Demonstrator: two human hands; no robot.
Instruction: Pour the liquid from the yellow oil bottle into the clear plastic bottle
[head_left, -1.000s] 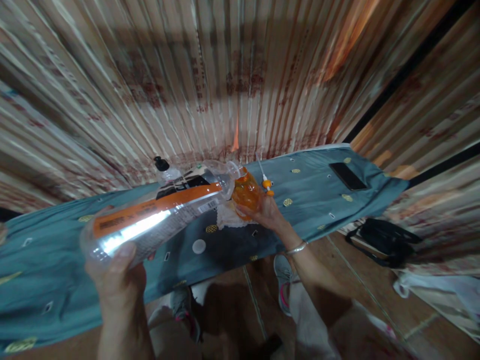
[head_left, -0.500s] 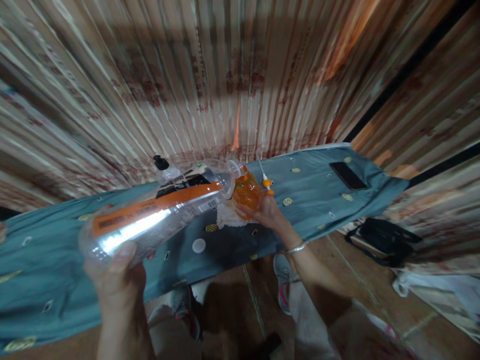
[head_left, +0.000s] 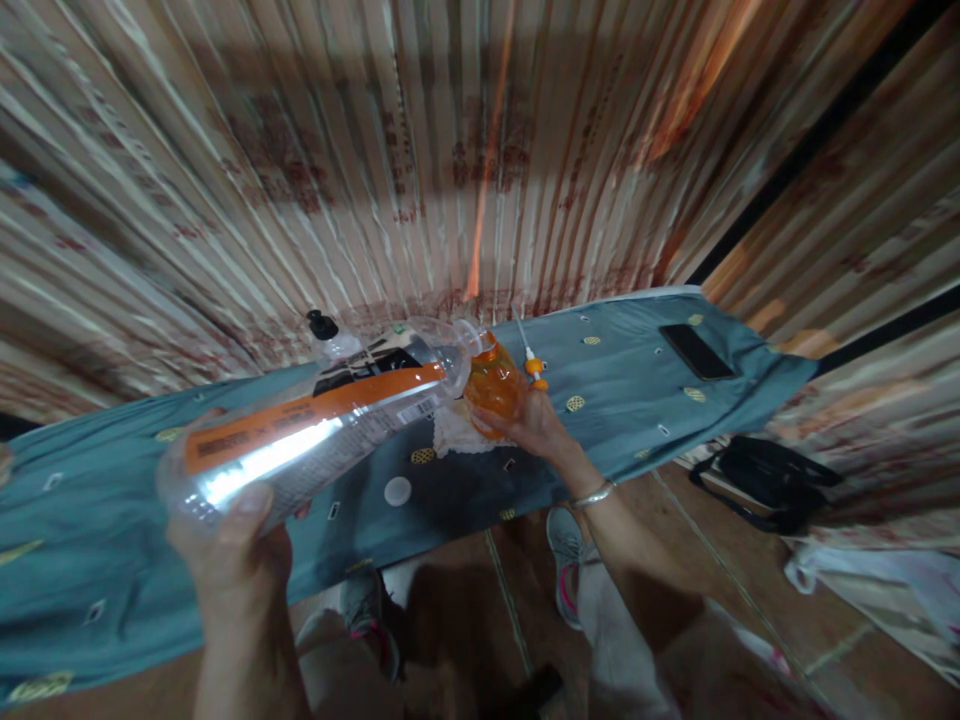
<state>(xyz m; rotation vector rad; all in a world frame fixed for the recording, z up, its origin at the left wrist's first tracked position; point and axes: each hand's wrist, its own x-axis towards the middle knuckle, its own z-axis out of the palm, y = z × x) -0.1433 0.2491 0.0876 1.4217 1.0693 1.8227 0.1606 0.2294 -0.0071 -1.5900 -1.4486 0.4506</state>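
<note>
Both forearms are bare, with no sleeves in view. A thin silver metal bangle (head_left: pixel 594 495) circles the wrist behind the right hand (head_left: pixel 534 424); the left hand (head_left: pixel 229 555) wears nothing. Below, light-coloured trousers (head_left: pixel 637 640) and grey trainers with pink trim (head_left: pixel 564 560) show

Blk phone (head_left: pixel 696 351) on teal cloth (head_left: pixel 637 400); blk bag (head_left: pixel 772 480) on floor

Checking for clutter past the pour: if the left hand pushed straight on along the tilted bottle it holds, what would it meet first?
Probably the small orange bottle in the right hand: the clear bottle in the left hand already has its mouth there.
</note>
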